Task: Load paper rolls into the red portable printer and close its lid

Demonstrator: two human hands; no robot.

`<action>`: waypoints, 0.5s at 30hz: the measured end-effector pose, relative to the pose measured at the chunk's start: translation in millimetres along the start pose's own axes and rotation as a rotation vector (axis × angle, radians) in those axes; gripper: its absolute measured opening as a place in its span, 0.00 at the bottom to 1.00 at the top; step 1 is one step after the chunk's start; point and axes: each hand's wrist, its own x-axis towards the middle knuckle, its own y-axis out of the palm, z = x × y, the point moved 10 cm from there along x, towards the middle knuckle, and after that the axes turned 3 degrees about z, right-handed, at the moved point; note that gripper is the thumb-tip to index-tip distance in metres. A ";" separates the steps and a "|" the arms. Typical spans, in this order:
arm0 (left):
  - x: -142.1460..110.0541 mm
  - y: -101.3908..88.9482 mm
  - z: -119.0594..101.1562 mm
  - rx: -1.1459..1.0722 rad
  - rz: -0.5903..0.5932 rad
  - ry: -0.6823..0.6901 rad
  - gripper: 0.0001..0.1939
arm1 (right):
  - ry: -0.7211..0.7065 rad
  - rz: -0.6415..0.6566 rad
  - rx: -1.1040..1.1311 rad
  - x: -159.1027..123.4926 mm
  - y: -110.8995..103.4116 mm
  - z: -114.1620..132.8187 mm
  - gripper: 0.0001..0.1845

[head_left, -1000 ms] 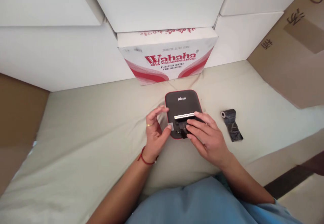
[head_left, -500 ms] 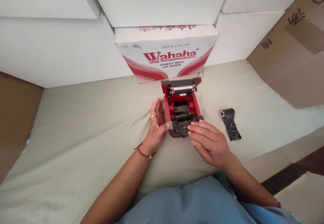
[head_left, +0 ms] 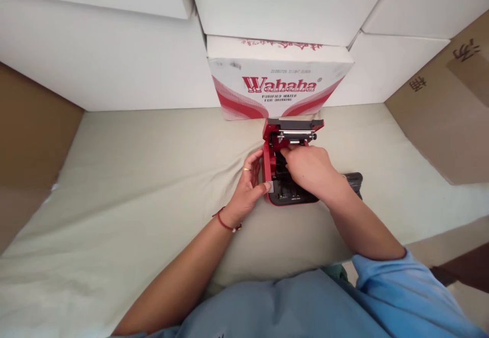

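Right, we start big: one pale cloth [head_left: 133, 185] covers the whole surface under us, and white boxes [head_left: 114, 68] are stacked along the back; we count at least five of them. Two brown cartons flank the scene, one at the left [head_left: 34, 139] and one at the right [head_left: 443, 124] with dark characters on it. Dead centre at the back stands one Wahaha box [head_left: 278, 86], red and white, touching the cloth.

Just in front of it sits one printer [head_left: 290, 195], red inside with a dark base, its lid [head_left: 294, 124] swung up and standing upright next to the Wahaha box. One dark roll [head_left: 354, 179] lies on the cloth beside the printer's right edge, mostly hidden behind our right wrist.

Now our two hands. Our left hand [head_left: 250, 185] is against the printer's left side, thumb pressed to the near corner, fingers loosely curled, one ring on it and one red cord at the wrist. Our right hand [head_left: 309, 167] is reaching into the open compartment, fingers bent down among the dark parts; we cannot tell whether they grip anything there.
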 end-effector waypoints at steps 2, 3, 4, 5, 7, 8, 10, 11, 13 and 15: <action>-0.3 -0.5 2.4 0.007 0.002 -0.007 0.46 | 0.029 0.039 -0.020 6.9 4.5 1.2 0.15; -0.5 -0.8 3.3 0.013 0.003 -0.008 0.47 | 0.039 0.047 -0.028 9.0 6.7 0.5 0.15; -0.7 -1.0 4.0 0.018 0.003 -0.008 0.47 | 0.045 0.042 -0.029 10.0 8.3 -0.6 0.14; -0.9 -1.1 4.3 0.022 0.003 -0.008 0.47 | 0.049 0.027 -0.021 9.8 9.1 -2.3 0.13; -1.3 -1.1 4.3 0.034 0.004 -0.006 0.47 | 0.042 -0.040 0.018 4.1 7.8 -6.6 0.14; -1.5 -0.8 3.9 0.037 0.006 -0.003 0.46 | 0.030 -0.086 0.057 -2.3 5.4 -9.5 0.15; -1.9 -0.4 3.0 0.032 0.010 0.001 0.45 | -0.026 -0.171 0.198 -22.9 -1.2 -16.3 0.14; -2.0 -0.5 2.6 0.028 0.008 0.002 0.45 | -0.065 -0.197 0.306 -36.7 -4.8 -21.3 0.12; -2.1 -0.7 1.9 0.025 0.006 0.001 0.45 | -0.123 -0.198 0.569 -67.4 -9.0 -37.3 0.11; -1.9 0.0 0.8 0.029 0.010 0.001 0.44 | -0.094 -0.165 0.802 -95.8 -6.1 -63.2 0.18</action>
